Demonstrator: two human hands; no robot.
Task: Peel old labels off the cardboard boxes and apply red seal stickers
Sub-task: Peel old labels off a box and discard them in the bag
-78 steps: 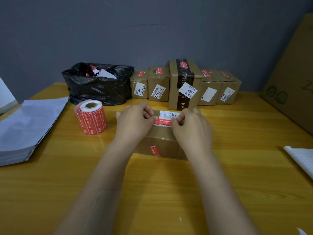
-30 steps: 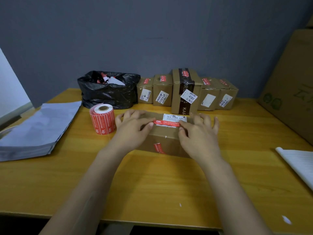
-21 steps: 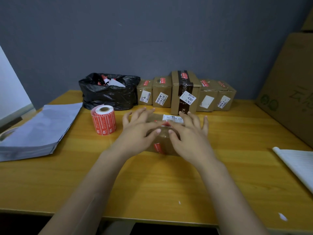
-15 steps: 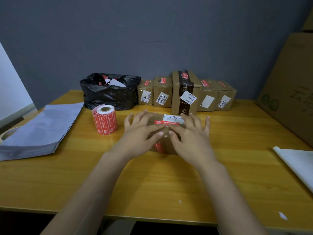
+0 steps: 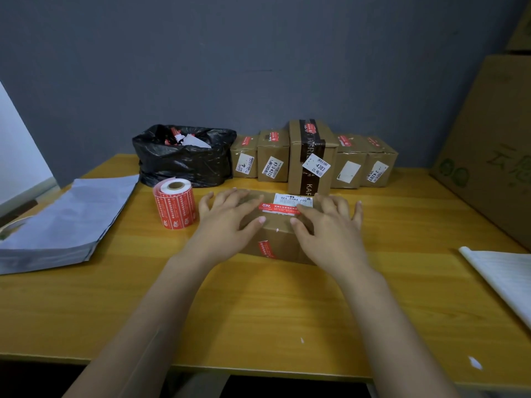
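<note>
A small cardboard box (image 5: 277,237) lies on the wooden table (image 5: 258,311) in front of me. A red seal sticker (image 5: 277,209) runs across its top, just below a white label (image 5: 293,199). A second red sticker (image 5: 265,249) is on its near face. My left hand (image 5: 230,225) rests flat on the box's left half with fingers spread. My right hand (image 5: 330,228) lies flat on the right half, fingers spread. A roll of red seal stickers (image 5: 175,203) stands upright left of the box.
Several sealed boxes (image 5: 313,159) line the back wall. A black rubbish bag (image 5: 184,159) with peeled scraps sits at the back left. Grey mailer bags (image 5: 66,222) are stacked left, white paper (image 5: 505,277) lies right, and a large carton (image 5: 494,145) leans far right.
My hands went from pinching the red sticker onto the box top to pressing it flat, then slid apart toward the box's ends. The sticker now lies fully uncovered.
</note>
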